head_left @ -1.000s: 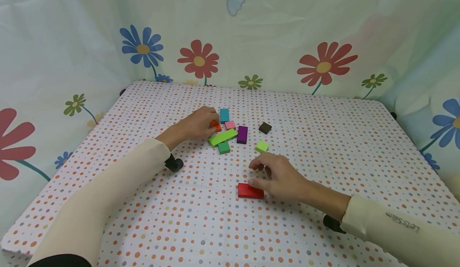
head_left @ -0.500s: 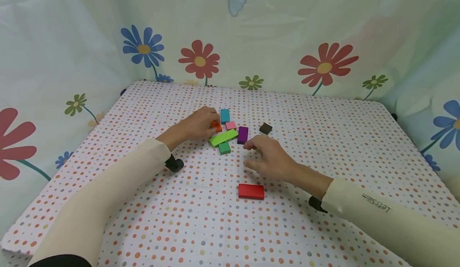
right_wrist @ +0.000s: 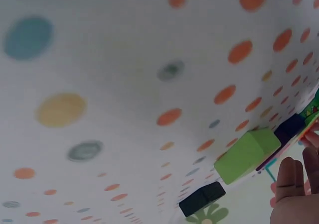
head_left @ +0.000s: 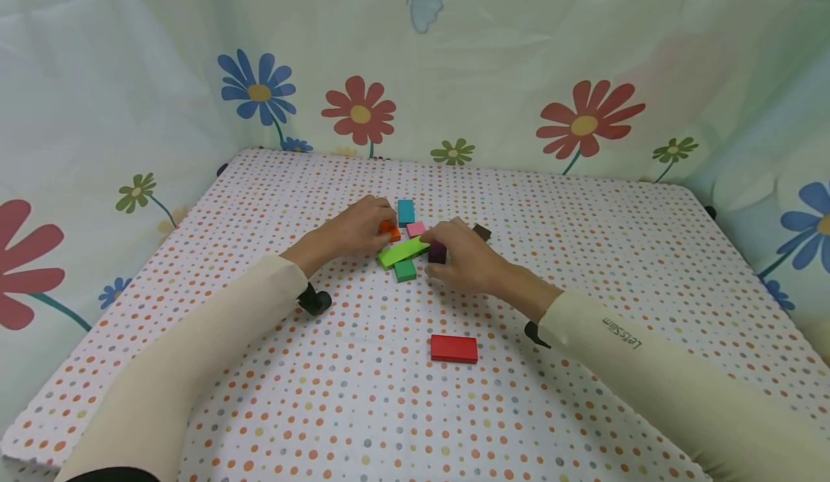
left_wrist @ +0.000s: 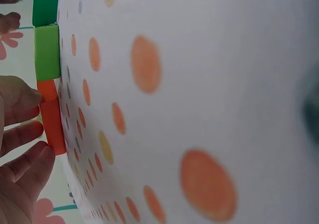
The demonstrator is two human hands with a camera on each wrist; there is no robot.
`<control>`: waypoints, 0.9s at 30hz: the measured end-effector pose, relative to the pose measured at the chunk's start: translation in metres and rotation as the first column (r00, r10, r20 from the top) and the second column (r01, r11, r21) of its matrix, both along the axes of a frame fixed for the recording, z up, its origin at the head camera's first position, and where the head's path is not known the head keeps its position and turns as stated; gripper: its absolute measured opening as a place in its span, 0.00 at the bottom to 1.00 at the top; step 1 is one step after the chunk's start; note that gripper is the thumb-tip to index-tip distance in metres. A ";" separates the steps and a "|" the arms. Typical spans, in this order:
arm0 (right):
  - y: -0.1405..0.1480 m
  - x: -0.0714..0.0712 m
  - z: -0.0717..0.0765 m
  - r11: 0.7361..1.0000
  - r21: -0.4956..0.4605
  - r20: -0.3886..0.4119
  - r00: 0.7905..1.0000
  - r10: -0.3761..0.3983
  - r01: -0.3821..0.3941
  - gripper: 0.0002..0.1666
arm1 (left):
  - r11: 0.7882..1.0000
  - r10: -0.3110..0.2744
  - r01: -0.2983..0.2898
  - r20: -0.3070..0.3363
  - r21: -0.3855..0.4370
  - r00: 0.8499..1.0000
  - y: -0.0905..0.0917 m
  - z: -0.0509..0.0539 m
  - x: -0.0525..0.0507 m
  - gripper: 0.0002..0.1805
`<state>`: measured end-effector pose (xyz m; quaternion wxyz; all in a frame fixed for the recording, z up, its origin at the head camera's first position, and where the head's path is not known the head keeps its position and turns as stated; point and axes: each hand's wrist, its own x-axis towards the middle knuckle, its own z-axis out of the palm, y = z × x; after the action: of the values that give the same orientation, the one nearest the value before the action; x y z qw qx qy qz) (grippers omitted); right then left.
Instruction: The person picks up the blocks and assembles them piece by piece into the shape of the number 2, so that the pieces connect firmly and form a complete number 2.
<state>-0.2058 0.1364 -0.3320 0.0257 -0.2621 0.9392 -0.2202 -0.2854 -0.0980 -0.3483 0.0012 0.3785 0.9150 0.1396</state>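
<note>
My left hand [head_left: 355, 230] bends over an orange block [head_left: 393, 233]; in the left wrist view thumb and fingertips pinch that orange block [left_wrist: 54, 127]. My right hand [head_left: 470, 260] is spread above a purple block [head_left: 437, 253], thumb on the near side and fingers on the far side, its fingers loosely bent. In the head view it hides a small light-green block [right_wrist: 247, 155], which the right wrist view shows near the hand. A long lime block [head_left: 402, 253] lies between the hands, touching a green block [head_left: 405, 271]. Pink [head_left: 415, 230] and blue [head_left: 405, 212] blocks sit behind it.
A dark brown block [head_left: 482, 232] lies behind my right hand, partly hidden. Nearer to me is a red block [head_left: 454, 349], apart from the group. All rest on a dotted tabletop [head_left: 311, 395], with a flowered cloth backdrop [head_left: 506, 57] beyond.
My right hand has moved from the red block forward and left, over the light-green block to the purple one. The left hand stays at the orange block.
</note>
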 end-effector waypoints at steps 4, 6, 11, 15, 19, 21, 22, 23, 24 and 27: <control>-0.003 -0.009 -0.001 0.999 0.031 0.024 1.000 -0.018 0.017 0.28 | 1.000 0.007 -0.007 0.017 -0.001 1.000 0.001 -0.001 0.000 0.10; -0.005 -0.012 -0.002 0.999 0.042 0.031 0.999 -0.020 0.018 0.28 | 1.000 0.007 -0.007 0.025 0.000 1.000 0.001 -0.001 0.000 0.10; -0.010 -0.019 -0.003 0.998 0.063 0.026 1.000 -0.001 0.000 0.28 | 1.000 -0.010 0.010 0.017 0.012 1.000 0.003 -0.001 0.000 0.10; -0.017 -0.024 -0.006 0.996 0.082 0.025 0.999 0.035 -0.037 0.27 | 1.000 -0.011 0.011 0.010 0.017 1.000 0.003 -0.001 -0.001 0.09; -0.021 -0.027 -0.009 0.992 0.104 0.003 0.997 0.075 -0.074 0.24 | 1.000 -0.006 0.006 0.005 0.009 1.000 0.002 -0.002 -0.001 0.09; -0.021 -0.027 -0.010 0.992 0.104 -0.008 0.997 0.078 -0.076 0.23 | 1.000 -0.004 0.004 0.005 0.006 1.000 0.001 -0.002 -0.001 0.09; -0.020 -0.027 -0.010 0.992 0.102 -0.013 0.997 0.076 -0.074 0.23 | 1.000 -0.005 0.005 0.004 0.005 1.000 0.000 -0.002 -0.001 0.09; -0.020 -0.028 -0.010 0.993 0.097 -0.015 0.997 0.074 -0.072 0.23 | 1.000 -0.006 0.005 0.007 0.005 1.000 0.000 -0.001 -0.001 0.09; -0.020 -0.028 -0.010 0.993 0.091 -0.015 0.997 0.071 -0.069 0.23 | 1.000 -0.006 0.006 0.007 0.004 1.000 0.000 -0.001 -0.001 0.09; -0.021 -0.030 -0.011 0.994 0.082 -0.017 0.997 0.071 -0.070 0.22 | 1.000 -0.003 0.003 0.011 -0.007 1.000 -0.002 0.000 -0.001 0.10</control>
<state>-0.2361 0.1154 -0.3432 0.0348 -0.2960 0.9378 -0.1783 -0.2867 -0.1001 -0.3488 0.0076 0.3793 0.9148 0.1385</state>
